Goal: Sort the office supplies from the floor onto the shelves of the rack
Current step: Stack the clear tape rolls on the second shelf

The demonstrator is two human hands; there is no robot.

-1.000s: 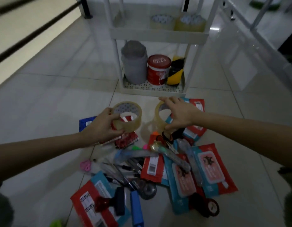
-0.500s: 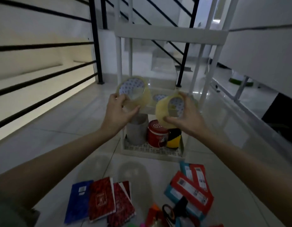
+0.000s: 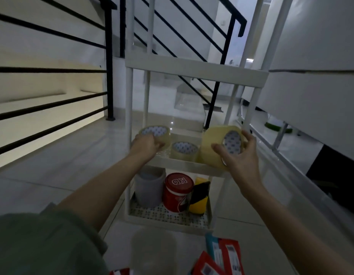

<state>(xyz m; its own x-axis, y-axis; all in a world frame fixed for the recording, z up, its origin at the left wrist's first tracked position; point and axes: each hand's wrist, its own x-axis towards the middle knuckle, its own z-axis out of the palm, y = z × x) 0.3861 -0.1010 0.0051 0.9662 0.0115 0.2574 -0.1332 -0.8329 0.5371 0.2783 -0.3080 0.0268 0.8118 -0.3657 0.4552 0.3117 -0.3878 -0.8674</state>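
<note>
1. The left hand [image 3: 150, 144] clasps a clear, cardboard-cored tape roll [image 3: 155, 133] at the middle shelf [image 3: 184, 165] of the white plastic rack [image 3: 196, 72].
2. The right hand [image 3: 238, 155] grips a larger yellowish tape roll [image 3: 213, 147] at that shelf's right edge.
3. A third clear tape roll [image 3: 184, 150] lies between them.

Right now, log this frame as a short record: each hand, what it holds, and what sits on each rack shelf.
left hand: holds a clear tape roll over the left of the middle shelf
right hand: grips a larger tape roll at the shelf's right edge, core facing the camera
middle shelf: one tape roll already resting
bottom shelf: grey container, red tin, yellow-black tape roll
floor: red packets near the rack
</note>
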